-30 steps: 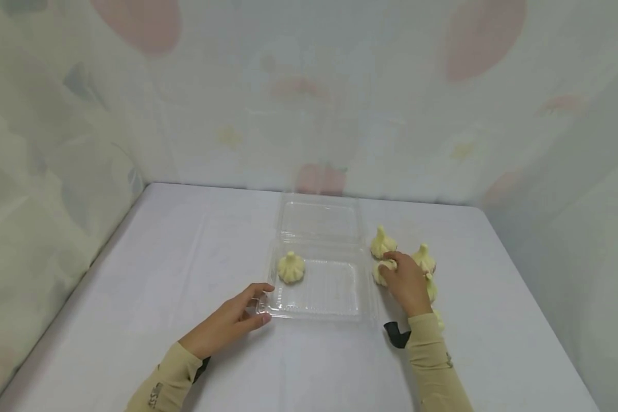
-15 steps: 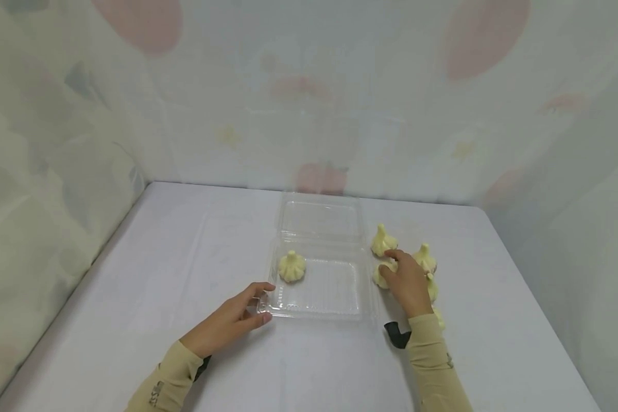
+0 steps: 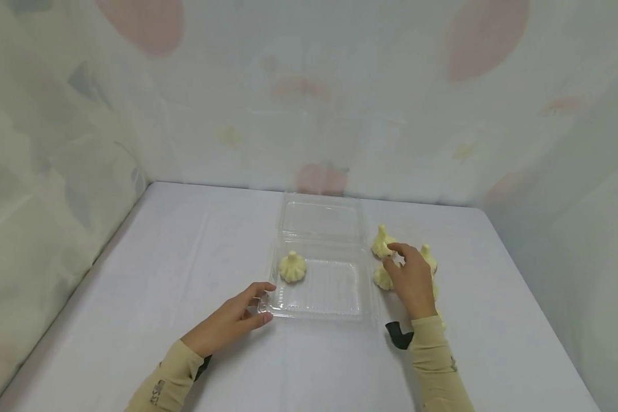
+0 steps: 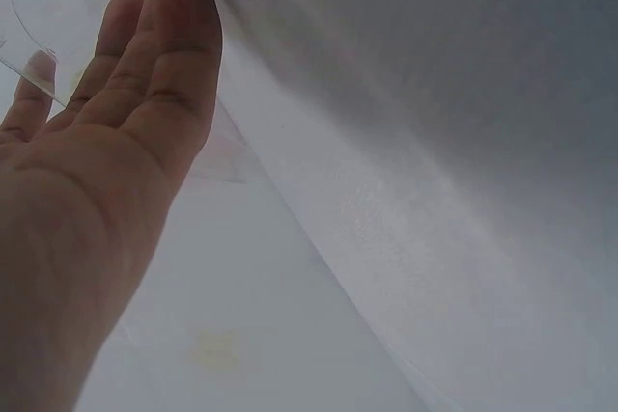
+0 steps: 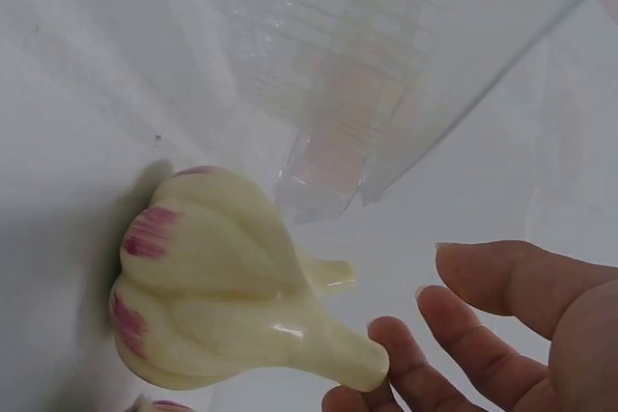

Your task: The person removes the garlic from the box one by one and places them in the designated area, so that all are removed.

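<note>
My right hand [image 3: 412, 283] hovers over a pale yellow garlic bulb [image 3: 383, 277], thumb and fingers spread. In the right wrist view a garlic bulb [image 5: 212, 287] with purple patches lies on its side, its stem close to my fingertips; whether they touch it I cannot tell. Another bulb [image 3: 382, 243] stands just beyond the hand. My left hand [image 3: 226, 320] rests at the near left corner of an opened clear plastic clamshell box [image 3: 316, 316], fingers mostly straight. One garlic bulb [image 3: 292, 267] sits at the left inside the box, stem upward.
More bulbs, including a garlic bulb [image 3: 429, 257], lie to the right of my right hand, partly hidden by it. The box's lid [image 3: 319, 220] lies folded back toward the rear. Patterned cloth walls surround the white table [image 3: 206, 252].
My right hand has risen a little and shifted right, its fingers coming away from the nearest garlic bulb. That bulb stays on the table. The left hand has not moved.
</note>
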### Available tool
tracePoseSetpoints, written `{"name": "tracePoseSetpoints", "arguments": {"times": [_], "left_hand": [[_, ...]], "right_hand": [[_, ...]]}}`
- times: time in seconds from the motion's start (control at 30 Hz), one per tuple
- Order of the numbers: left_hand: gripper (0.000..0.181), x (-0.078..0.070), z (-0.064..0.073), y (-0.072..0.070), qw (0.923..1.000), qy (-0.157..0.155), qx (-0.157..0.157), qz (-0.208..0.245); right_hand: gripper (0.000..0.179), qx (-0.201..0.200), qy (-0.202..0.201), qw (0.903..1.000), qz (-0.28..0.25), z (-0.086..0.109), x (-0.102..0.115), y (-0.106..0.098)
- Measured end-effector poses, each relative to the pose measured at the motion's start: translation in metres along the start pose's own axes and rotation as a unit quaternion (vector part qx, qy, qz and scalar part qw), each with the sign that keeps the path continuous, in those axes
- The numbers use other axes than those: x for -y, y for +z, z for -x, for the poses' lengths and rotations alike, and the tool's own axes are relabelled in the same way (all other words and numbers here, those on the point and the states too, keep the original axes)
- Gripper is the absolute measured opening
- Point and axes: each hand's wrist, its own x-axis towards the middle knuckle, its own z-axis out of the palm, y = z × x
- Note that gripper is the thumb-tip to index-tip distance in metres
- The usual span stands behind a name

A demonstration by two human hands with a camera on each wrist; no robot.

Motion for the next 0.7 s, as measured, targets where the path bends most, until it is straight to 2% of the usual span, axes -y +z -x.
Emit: {"name": "tracePoseSetpoints", "arguments": {"times": [0.2,0.4,0.57,0.7], "left_hand": [[0.052,0.000,-0.002,0.000,1.0000,0.000,-0.002,-0.008],[0.051,0.000,-0.002,0.001,1.0000,0.004,-0.003,-0.009],[0.050,0.000,-0.001,0.001,0.9999,0.005,-0.003,-0.008],[0.050,-0.001,0.000,0.001,0.9999,0.002,-0.003,-0.010]], "right_hand": [[0.031,-0.011,0.012,0.9985,-0.052,-0.002,0.001,-0.001],[0.030,-0.030,0.035,0.9911,-0.125,-0.004,0.006,-0.004],[0.032,-0.012,0.064,0.9820,-0.177,-0.004,0.013,-0.008],[0.033,0.009,0.062,0.9764,-0.207,-0.003,0.019,-0.008]]}}
